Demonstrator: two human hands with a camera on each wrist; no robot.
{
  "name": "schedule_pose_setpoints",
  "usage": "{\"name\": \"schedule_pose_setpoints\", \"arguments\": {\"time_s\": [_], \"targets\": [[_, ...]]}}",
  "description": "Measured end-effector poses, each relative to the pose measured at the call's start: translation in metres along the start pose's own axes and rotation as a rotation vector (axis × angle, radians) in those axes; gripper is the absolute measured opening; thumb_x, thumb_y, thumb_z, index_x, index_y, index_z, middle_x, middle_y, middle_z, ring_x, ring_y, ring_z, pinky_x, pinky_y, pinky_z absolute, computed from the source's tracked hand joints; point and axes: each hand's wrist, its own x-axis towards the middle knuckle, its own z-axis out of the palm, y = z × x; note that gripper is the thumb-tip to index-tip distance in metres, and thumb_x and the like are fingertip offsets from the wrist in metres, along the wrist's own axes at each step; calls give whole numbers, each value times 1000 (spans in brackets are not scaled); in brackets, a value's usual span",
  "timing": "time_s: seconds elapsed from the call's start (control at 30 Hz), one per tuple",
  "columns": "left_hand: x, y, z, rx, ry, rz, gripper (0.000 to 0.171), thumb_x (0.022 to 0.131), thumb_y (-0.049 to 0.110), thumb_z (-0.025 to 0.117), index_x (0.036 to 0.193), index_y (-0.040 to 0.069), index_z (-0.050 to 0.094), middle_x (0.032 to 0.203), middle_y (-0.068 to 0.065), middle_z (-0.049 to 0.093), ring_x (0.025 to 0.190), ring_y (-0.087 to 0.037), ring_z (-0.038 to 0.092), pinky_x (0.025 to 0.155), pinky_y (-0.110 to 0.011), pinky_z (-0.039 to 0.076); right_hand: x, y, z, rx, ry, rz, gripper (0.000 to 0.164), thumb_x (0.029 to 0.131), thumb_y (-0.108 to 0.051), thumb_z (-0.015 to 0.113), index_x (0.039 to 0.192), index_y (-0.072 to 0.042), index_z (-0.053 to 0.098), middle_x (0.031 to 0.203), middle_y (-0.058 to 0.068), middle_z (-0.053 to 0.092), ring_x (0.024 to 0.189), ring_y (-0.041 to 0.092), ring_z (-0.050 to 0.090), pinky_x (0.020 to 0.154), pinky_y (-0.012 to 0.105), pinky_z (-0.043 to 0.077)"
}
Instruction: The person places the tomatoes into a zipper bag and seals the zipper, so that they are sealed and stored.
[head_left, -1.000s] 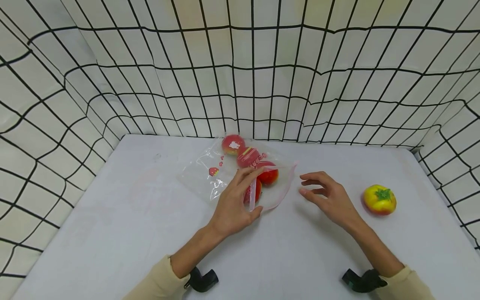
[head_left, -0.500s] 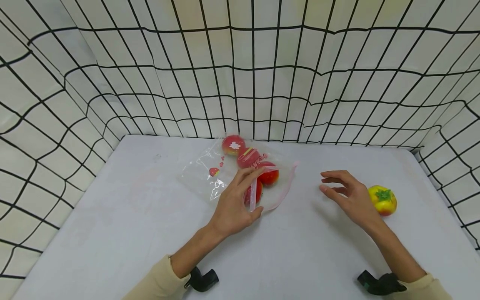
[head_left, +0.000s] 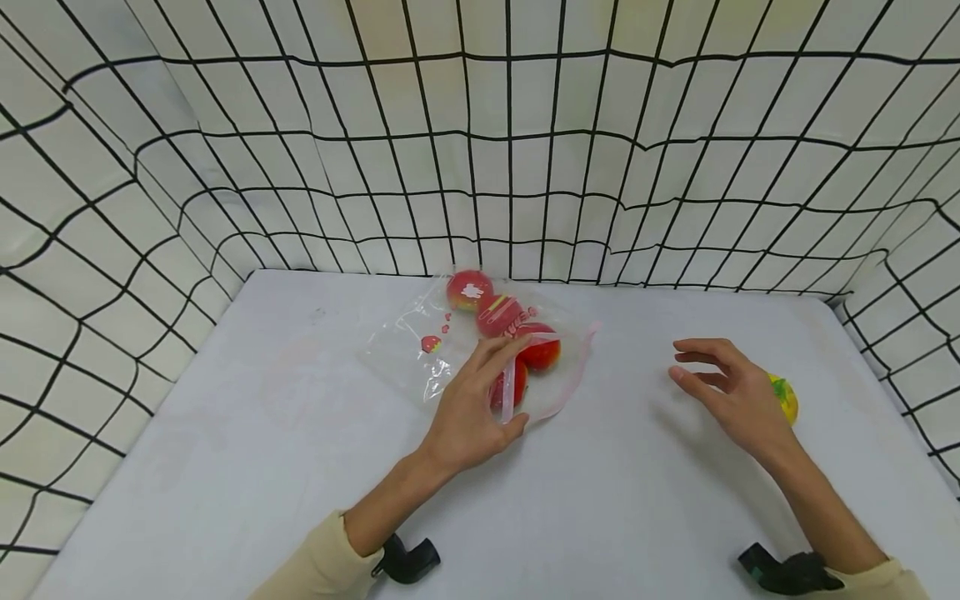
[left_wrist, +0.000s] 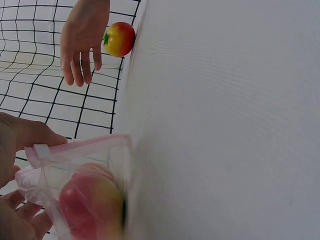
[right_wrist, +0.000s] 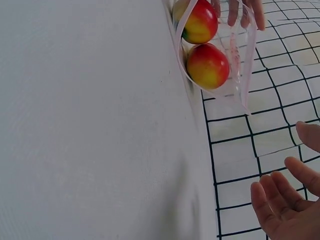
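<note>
A clear plastic zip bag (head_left: 405, 346) with a pink-edged mouth and red print lies at the back middle in the head view. Several round red-and-yellow fruits (right_wrist: 207, 65) are inside it. My left hand (head_left: 468, 408) holds the bag's mouth, thumb and fingers at its rim; the left wrist view shows the thumb beside a white zip slider (left_wrist: 42, 151). My right hand (head_left: 738, 400) is over the right side, fingers loosely bent with nothing between them. It partly hides a yellow-and-red fruit with a green leafy top (head_left: 786, 400) in the head view; the left wrist view shows that fruit whole.
A white table (head_left: 300, 467) lies under everything. Black netting (head_left: 510, 167) over pale walls rises behind the table and on both sides. Dark wrist-worn devices (head_left: 408, 560) sit at both beige cuffs.
My right hand has moved right, away from the bag's mouth and over to the loose fruit, partly covering it. The left hand and the bag have stayed in place.
</note>
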Motion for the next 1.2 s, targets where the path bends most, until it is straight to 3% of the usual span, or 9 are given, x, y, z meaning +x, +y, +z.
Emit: {"name": "schedule_pose_setpoints", "arguments": {"time_s": [0.27, 0.63, 0.87, 1.2], "targets": [[0, 0, -1, 9, -7, -3, 95, 76, 13, 91, 158, 27, 45, 147, -1, 52, 143, -18, 49, 97, -41, 63, -3, 0, -15, -28, 70, 17, 38, 96, -14, 75, 133, -9, 65, 125, -13, 63, 110, -13, 61, 88, -1, 49], [-1, 0, 0, 16, -11, -5, 95, 75, 13, 92, 157, 28, 46, 146, -1, 53, 141, -18, 50, 95, -40, 64, -5, 10, -33, -78, 98, 49, 42, 95, -16, 77, 135, -11, 65, 124, -22, 60, 106, -17, 60, 86, -2, 48], [-2, -1, 0, 1, -5, 7, 96, 76, 12, 91, 158, 28, 45, 148, 1, 52, 142, -18, 50, 97, -39, 63, -9, 15, -45, -137, 129, 112, 44, 98, -23, 74, 139, -12, 61, 123, -29, 55, 92, -21, 60, 83, -5, 45], [0, 0, -2, 4, -7, -10, 99, 71, 12, 94, 156, 30, 46, 146, 2, 53, 138, -16, 51, 96, -38, 63, -14, 25, -58, -155, 178, 110, 46, 97, -18, 75, 139, -7, 61, 124, -31, 51, 104, -20, 52, 83, -7, 42]]}}
